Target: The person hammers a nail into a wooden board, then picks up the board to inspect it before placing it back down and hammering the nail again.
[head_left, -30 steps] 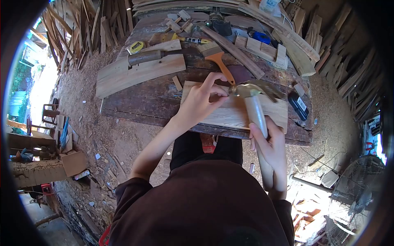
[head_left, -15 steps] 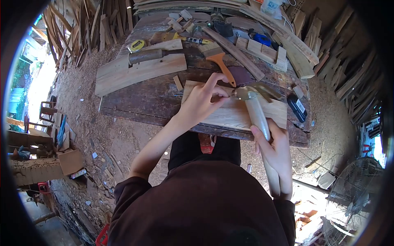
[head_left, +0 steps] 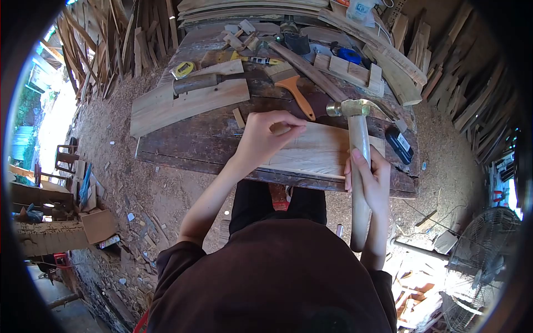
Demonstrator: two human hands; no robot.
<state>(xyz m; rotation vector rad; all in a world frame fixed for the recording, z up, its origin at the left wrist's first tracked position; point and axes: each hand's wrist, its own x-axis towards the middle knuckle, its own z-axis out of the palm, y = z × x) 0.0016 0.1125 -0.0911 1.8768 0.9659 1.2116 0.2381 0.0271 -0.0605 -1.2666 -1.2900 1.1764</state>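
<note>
My right hand (head_left: 372,178) is wrapped round the pale wooden handle of a claw hammer (head_left: 358,129). The hammer's metal head is above the right part of a light wooden board (head_left: 319,149) on the workbench. Over the left part of that board is my left hand (head_left: 261,137), thumb and forefinger pinched together. Whatever lies between those fingertips, if anything, is too small to make out. A paint brush (head_left: 298,95) with an orange handle lies just beyond the board, its handle end near my left fingertips.
On the worn workbench (head_left: 183,145) lie a cut plank (head_left: 191,105), a chisel-like tool with a wooden handle (head_left: 194,83), a yellow tape measure (head_left: 183,69), a black box-shaped thing (head_left: 398,145) and a blue tape measure (head_left: 349,54). A fan (head_left: 483,261) stands at right.
The hammer head has moved right, away from my left fingertips, and its handle is more upright. My left hand has shifted slightly left, and its fingers are lower and closer together.
</note>
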